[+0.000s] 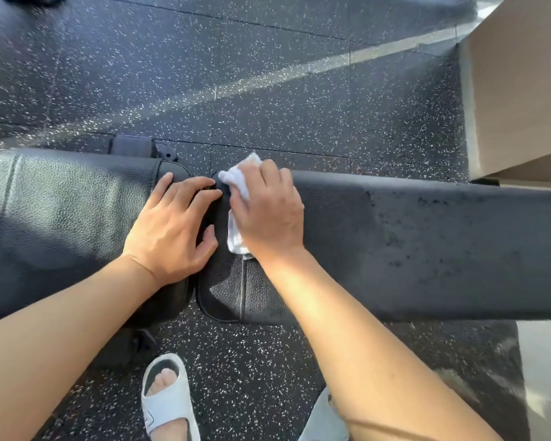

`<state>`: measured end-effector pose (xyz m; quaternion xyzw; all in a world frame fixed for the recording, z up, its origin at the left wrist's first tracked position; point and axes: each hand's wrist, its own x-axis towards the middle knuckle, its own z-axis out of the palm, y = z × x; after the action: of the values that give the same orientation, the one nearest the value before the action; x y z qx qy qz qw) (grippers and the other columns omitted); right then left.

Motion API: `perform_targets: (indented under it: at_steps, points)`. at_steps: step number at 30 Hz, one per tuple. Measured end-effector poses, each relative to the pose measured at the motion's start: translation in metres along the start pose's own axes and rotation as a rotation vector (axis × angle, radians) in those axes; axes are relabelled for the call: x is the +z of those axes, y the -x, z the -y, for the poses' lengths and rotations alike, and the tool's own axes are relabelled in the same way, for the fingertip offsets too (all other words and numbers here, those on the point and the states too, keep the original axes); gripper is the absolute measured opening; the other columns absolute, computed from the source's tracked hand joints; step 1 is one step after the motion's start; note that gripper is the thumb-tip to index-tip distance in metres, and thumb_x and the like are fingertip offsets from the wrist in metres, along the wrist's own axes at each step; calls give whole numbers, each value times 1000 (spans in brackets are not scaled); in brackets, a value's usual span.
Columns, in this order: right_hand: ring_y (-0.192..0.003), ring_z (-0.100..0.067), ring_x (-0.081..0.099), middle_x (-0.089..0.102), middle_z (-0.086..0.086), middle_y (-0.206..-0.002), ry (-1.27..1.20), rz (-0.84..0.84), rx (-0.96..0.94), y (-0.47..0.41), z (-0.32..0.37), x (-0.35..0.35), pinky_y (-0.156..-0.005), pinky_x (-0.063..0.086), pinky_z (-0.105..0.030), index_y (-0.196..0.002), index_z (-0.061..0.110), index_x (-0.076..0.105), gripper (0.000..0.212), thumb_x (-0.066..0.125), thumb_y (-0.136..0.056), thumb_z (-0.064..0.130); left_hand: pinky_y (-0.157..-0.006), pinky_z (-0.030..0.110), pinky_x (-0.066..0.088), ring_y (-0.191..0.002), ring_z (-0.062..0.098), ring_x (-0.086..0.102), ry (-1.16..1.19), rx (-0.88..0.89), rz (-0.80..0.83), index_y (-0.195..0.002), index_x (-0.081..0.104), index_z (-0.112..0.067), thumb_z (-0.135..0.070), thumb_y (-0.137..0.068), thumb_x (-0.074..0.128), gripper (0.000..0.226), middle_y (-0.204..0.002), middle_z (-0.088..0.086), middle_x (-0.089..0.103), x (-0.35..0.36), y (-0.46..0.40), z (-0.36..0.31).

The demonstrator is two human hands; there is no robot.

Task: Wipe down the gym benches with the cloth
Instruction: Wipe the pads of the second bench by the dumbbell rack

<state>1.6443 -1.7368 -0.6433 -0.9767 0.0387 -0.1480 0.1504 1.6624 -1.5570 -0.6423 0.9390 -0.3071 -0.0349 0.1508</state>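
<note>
A black padded gym bench runs across the view in two parts: a seat pad (61,211) on the left and a long back pad (427,249) on the right, with a narrow gap between them. My right hand (268,211) presses a crumpled white cloth (239,179) onto the left end of the back pad, fingers curled over it; the cloth shows above and below the hand. My left hand (172,227) rests flat on the right end of the seat pad, fingers spread and reaching the gap.
The floor (268,90) is black rubber with white speckles. A beige box or wall (522,84) stands at the right, close to the bench's far end. My foot in a white slide sandal (169,399) stands on the floor in front of the bench. Part of the bench's frame (134,146) shows behind the seat.
</note>
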Motion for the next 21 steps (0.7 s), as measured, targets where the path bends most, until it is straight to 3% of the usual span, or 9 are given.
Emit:
perform_targets:
  at_steps: [3,6,8,11,17,21]
  points:
    - [-86,-30,54,61,-7,-102,34,27,-97,20,-70,-27,-68,51,-42,-115,13,69,29,57,-101,33,-129,57,20,-129,38,55,-2,-2,-9,-139,56,-9,-36,-87,51,58,-145,12,53,1,0,-1]
    - [-97,-34,56,61,-7,-112,197,70,52,24,-166,-61,-78,48,-42,-118,16,70,48,36,-108,48,-129,57,20,-127,40,56,-12,1,-15,-138,57,-8,-37,-88,50,59,-144,13,54,2,0,-2]
    - [-99,-37,54,59,-13,-110,157,44,234,21,-194,-71,-79,47,-45,-117,11,68,48,40,-104,48,-129,57,20,-126,40,56,-18,-1,-16,-138,57,-8,-37,-87,50,59,-144,14,54,3,0,0]
    - [-96,-36,54,58,-14,-107,136,-22,335,16,-154,-56,-72,48,-45,-113,10,66,34,55,-99,39,-129,57,20,-127,40,56,-18,0,-11,-138,56,-8,-37,-87,51,59,-144,13,54,4,1,0]
    - [-87,-28,51,62,-8,-106,-17,15,59,25,-12,-8,-69,43,-39,-118,13,66,31,59,-97,34,-128,58,21,-129,40,55,-20,1,-11,-139,55,-8,-37,-88,50,59,-145,14,53,4,2,0]
    - [-81,-28,47,63,-8,-108,-111,165,-104,83,-30,-40,-68,45,-47,-118,11,70,25,64,-99,26,-128,59,20,-130,40,55,-10,-4,2,-140,54,-8,-37,-88,50,60,-146,14,53,3,1,0]
